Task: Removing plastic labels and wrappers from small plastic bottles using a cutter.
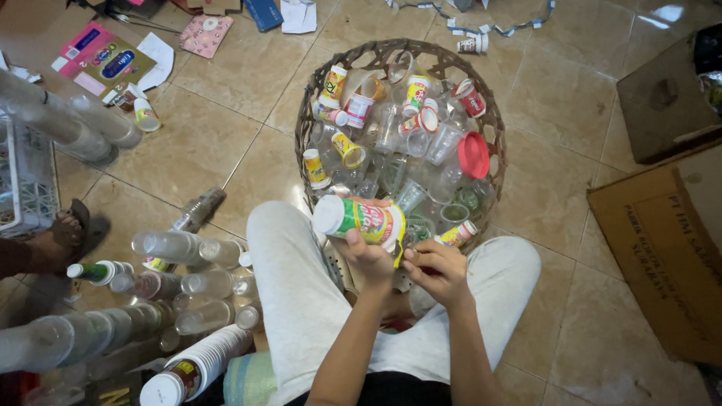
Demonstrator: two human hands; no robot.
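Observation:
I sit on the floor with a woven basket (307, 137) of clear and printed plastic cups between my knees. My left hand (369, 258) grips a printed plastic cup (359, 220), held on its side with its white lidded end pointing left. My right hand (439, 270) is beside it, its fingers pinching at the cup's lower right edge, where a thin yellow strip hangs down. A red lid (473, 155) lies among the cups in the basket.
Stacks of nested clear cups (175, 244) lie on the tiled floor to my left, with longer stacks (52, 340) nearer the corner. Another person's sandalled foot (60, 236) is at the left edge. Cardboard boxes (680, 238) stand at the right. Flattened packaging (102, 58) litters the far floor.

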